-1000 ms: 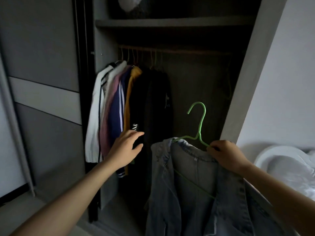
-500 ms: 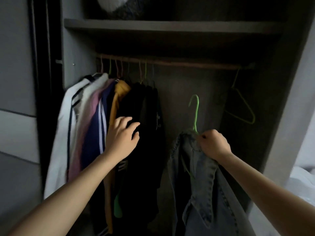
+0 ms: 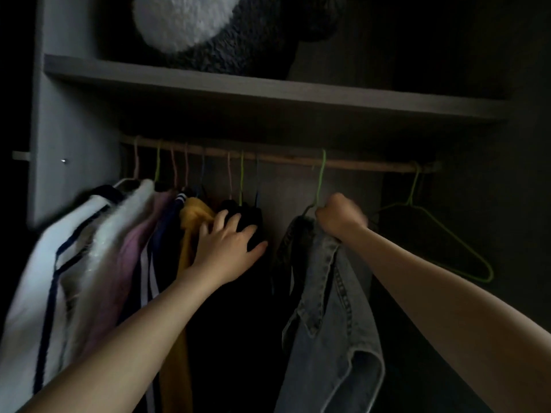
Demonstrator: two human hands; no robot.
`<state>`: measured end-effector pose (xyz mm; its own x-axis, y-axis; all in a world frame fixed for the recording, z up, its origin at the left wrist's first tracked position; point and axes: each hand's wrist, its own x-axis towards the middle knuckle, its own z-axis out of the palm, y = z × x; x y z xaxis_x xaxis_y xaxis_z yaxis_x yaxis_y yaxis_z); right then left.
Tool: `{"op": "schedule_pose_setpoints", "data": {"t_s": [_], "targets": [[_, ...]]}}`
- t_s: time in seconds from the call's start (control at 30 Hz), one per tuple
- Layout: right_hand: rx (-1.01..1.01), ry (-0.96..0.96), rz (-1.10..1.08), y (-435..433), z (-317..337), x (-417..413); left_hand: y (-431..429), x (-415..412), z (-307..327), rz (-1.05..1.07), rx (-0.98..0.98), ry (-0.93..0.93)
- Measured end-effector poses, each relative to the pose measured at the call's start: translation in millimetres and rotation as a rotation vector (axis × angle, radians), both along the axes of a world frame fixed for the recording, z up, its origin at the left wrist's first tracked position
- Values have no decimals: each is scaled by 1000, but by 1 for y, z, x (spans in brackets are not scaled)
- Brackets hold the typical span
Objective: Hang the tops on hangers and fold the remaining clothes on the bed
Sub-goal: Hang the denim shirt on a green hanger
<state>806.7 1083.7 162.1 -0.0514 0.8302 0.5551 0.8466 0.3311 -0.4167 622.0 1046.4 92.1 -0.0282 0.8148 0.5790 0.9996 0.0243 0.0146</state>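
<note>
A blue denim jacket (image 3: 331, 317) hangs on a green wire hanger (image 3: 320, 180) whose hook reaches the wooden wardrobe rail (image 3: 283, 159). My right hand (image 3: 338, 217) grips the hanger's neck and the jacket's collar just below the hook. My left hand (image 3: 229, 245) presses with spread fingers against the black garment (image 3: 238, 323) at the right end of the row of hung tops (image 3: 125, 248), holding the row to the left. A gap lies between the black garment and the jacket.
An empty green hanger (image 3: 429, 234) hangs at the rail's right end. A shelf (image 3: 268, 90) above the rail carries a black and white plush thing (image 3: 208, 28). The wardrobe's grey side wall (image 3: 68, 129) stands at the left.
My right hand has lifted the jacket and hanger up to the rail. My left hand has risen and pushed the hung clothes to the left. The view has moved closer into the wardrobe.
</note>
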Motion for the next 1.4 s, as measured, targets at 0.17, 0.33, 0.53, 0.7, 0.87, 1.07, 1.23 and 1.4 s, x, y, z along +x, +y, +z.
{"op": "schedule_pose_setpoints", "data": {"t_s": [0.17,0.33,0.53,0.7,0.87,1.07,1.23,1.4], "targets": [[31,-50,26,21,27,-29,5,-24,-1,-26,-37,60],[89,-136,-29,47,38,-56,5,-31,1,-58,-40,102],[111,-171,-31,72,43,-68,6,-38,-2,-65,-9,124],[115,-137,22,91,47,-74,8,-35,-2,-64,4,106],[74,-168,46,103,35,-77,9,-33,-3,-77,6,86],[50,-179,115,113,14,-82,8,-31,-4,-82,14,53],[88,-153,83,113,21,-44,13,-11,-1,-142,333,155],[179,-292,-213,106,8,41,24,37,4,-387,610,133]]}}
